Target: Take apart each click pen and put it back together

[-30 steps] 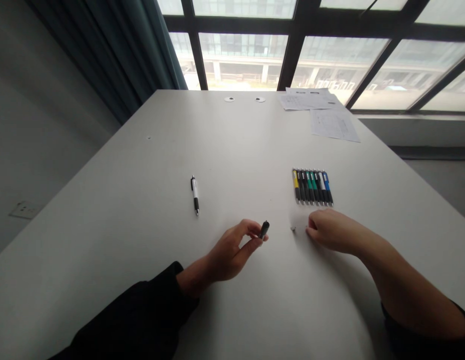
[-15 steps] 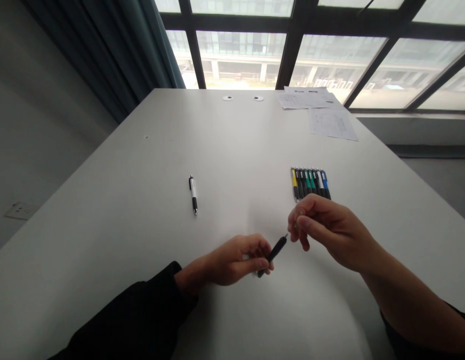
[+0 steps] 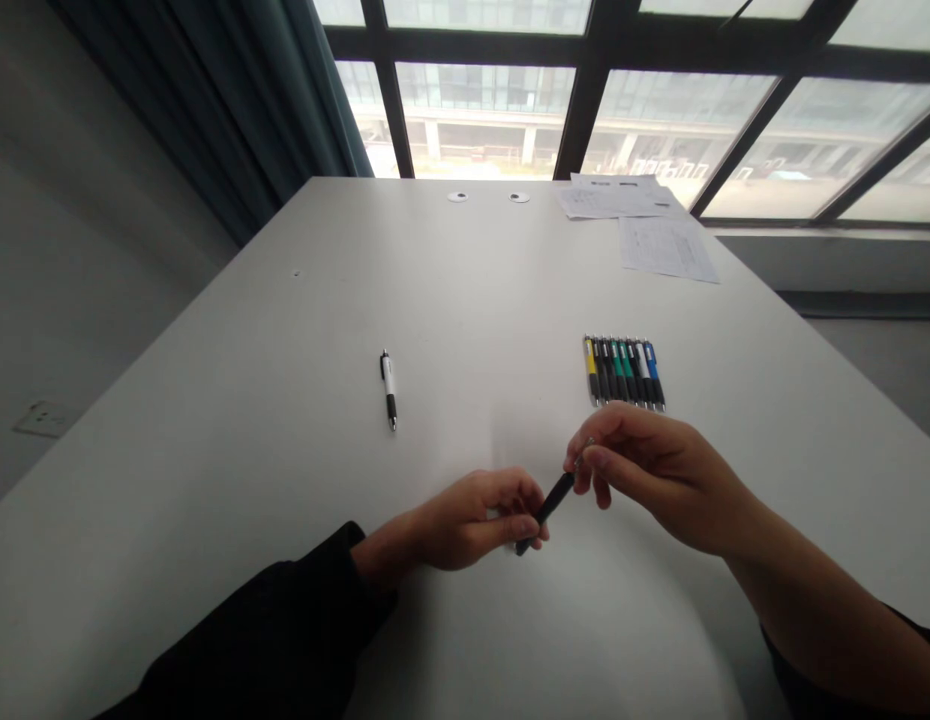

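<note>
My left hand (image 3: 476, 520) grips a short black pen barrel (image 3: 549, 504) near the table's front, its free end angled up to the right. My right hand (image 3: 652, 470) pinches a small metal tip piece (image 3: 582, 458) against that free end. Just beyond my right hand lies a tidy row of several pens (image 3: 624, 371) in yellow, black, green, white and blue. A single white-and-black pen (image 3: 389, 388) lies alone to the left.
The white table (image 3: 285, 420) reaches to a window at the back. Printed paper sheets (image 3: 664, 245) lie at the far right. Two small round discs (image 3: 487, 197) sit at the far edge. A dark curtain hangs at the left.
My right hand lifted the small tip piece off the table and brought it to the barrel's end. My left hand lowered and tilted the barrel toward it.
</note>
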Available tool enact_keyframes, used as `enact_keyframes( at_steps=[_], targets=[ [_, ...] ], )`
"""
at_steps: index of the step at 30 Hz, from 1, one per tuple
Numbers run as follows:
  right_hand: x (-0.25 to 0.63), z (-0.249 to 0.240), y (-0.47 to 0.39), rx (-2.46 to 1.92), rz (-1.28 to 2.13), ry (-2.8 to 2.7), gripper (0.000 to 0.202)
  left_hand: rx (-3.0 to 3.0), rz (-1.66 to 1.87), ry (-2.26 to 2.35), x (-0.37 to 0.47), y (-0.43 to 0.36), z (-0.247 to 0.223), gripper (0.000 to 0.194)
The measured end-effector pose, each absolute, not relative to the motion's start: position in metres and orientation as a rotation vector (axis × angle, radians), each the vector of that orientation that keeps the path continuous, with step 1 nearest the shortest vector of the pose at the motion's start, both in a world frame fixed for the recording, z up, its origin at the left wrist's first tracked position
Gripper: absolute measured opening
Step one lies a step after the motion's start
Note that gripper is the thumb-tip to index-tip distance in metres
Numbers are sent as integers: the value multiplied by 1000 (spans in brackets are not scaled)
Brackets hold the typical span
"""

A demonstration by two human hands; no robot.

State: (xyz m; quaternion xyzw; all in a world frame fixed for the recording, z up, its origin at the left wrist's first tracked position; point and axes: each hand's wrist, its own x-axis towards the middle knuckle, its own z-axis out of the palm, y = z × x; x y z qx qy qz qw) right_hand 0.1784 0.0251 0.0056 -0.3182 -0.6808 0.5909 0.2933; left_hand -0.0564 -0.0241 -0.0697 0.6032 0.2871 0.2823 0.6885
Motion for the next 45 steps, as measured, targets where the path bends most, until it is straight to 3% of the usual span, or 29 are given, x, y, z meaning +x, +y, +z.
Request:
enact_keyframes(
  at_steps=[9, 19, 24, 28, 34, 40, 43, 45],
  targets=[
    [182, 2, 25, -886, 1566, -1896, 14, 1358, 626, 657, -57, -24, -71, 28],
    [182, 11, 26, -849, 1171, -2254, 6, 1358, 676, 683, -57, -24, -70, 26],
    [194, 4, 40, -1149, 924, -2299, 41, 1325, 765, 720, -58, -25, -73, 24],
    [197, -15, 52, -1390, 694, -2485, 41, 1313, 812, 738, -58, -24, -73, 23],
    [192, -37, 59, -1382, 749, -2665, 9, 1316, 821, 742, -56, -24, -72, 24],
    [195, -33, 63, -1284, 781, -2694, 12, 1312, 819, 767, -57, -23, -71, 25],
    [199, -17, 60, -1146, 1007, -2451, 3, 1336, 815, 804, -57, -22, -68, 25],
    [201, -5, 55, -984, 1135, -2199, 8, 1333, 800, 815, -57, -22, -68, 25]
  ],
)
